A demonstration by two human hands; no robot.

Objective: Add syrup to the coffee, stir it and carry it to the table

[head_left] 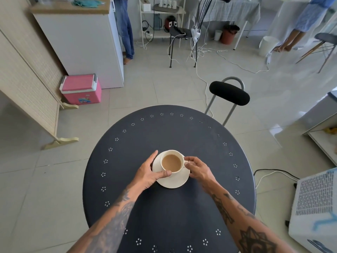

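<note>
From where I sit, the risk is a spill in the last stretch. The cup [172, 162] is filled high with milky coffee [171, 163], and both hands are on the set at once, so if 1 lets go before the other, or the 2 pull unevenly, I judge the cup could slide on the saucer [173, 182] and slop over the rim. A bump against the table [164, 216] would do the same, since I cannot tell whether the saucer is fully resting on the dark top or a touch above it.

Starting at the left: my left hand [148, 173] cups the saucer's left edge, fingers running up beside and partly under the rim, thumb lying flat on the saucer's near-left face, just beside the cup's base. That is a closed pinch on the saucer, thumb above and fingers below.

In the middle, the cup sits upright toward the far side of the saucer, between the 2 hands, level as far as I can see. No spoon shows in it.

On the right, my right hand [197, 169] has thumb and fingertips drawn narrow around the cup's small handle, which is mostly hidden by them. I read it as a light pinch on the handle, with the hand hanging over the saucer's right edge.
</note>
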